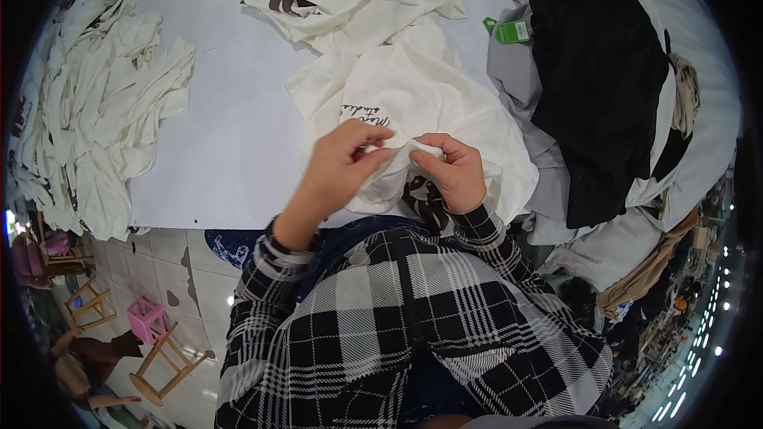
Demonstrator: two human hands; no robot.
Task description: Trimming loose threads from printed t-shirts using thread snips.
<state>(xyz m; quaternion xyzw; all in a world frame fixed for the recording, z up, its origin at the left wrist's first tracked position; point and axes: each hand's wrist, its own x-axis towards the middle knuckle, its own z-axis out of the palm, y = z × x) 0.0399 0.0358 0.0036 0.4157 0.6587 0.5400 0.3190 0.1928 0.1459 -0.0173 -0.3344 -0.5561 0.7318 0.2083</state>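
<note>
A cream T-shirt (413,71) with dark lettering lies on the white table, its near part gathered up in front of my body. My right hand (459,175) pinches a fold of it between thumb and curled fingers. My left hand (335,167) is closed just to the left, thumb and fingers on the edge of the same cloth. Between the two hands the edge is raised in a small fold. A dark printed patch on the shirt shows below my right hand. Cloth hides some of my fingertips.
Another printed cream shirt (334,0) lies at the far side. A heap of cream garments (103,103) covers the table's left end. To the right are black cloth (600,87), grey cloth (513,79) and a green tag (513,32). A pink stool (149,318) stands on the floor.
</note>
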